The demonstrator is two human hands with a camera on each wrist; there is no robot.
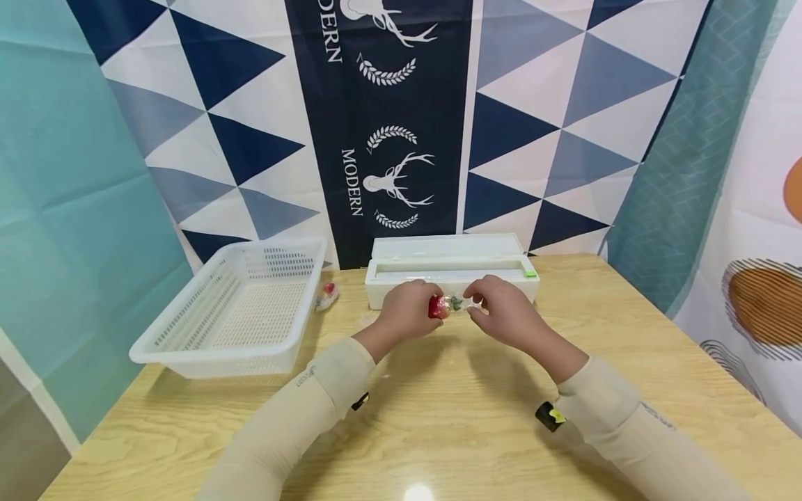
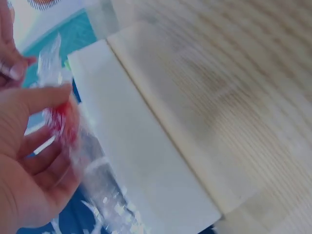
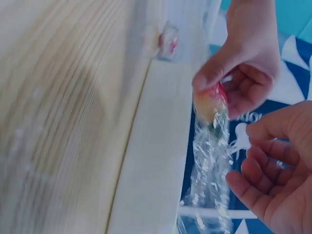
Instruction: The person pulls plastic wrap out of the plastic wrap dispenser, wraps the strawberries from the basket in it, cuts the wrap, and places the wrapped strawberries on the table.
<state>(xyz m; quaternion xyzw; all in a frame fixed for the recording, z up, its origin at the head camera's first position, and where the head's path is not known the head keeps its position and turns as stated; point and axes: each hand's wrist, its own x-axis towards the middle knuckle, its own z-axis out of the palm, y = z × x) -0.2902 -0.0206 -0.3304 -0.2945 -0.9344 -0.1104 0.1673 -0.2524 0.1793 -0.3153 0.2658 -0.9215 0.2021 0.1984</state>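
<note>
A red and pale-yellow fruit-like piece with a green end [image 1: 438, 306], wrapped in clear plastic film [image 3: 209, 170], is pinched in my left hand [image 1: 407, 309]. Loose film trails from it in both wrist views. My right hand [image 1: 506, 314] is just beside the film's free end, its thumb and fingers apart and loosely bent in the right wrist view [image 3: 280, 170]. Both hands are raised in front of a long white film dispenser box [image 1: 391, 293], whose lid [image 1: 446, 245] stands up at the back.
A white perforated plastic basket [image 1: 225, 362] stands at the left of the wooden table [image 1: 432, 424]. Between it and the box lies another small film-wrapped piece with red on it [image 1: 327, 297]. A bright green part [image 1: 530, 274] sits at the box's right end. Patterned cloth hangs behind.
</note>
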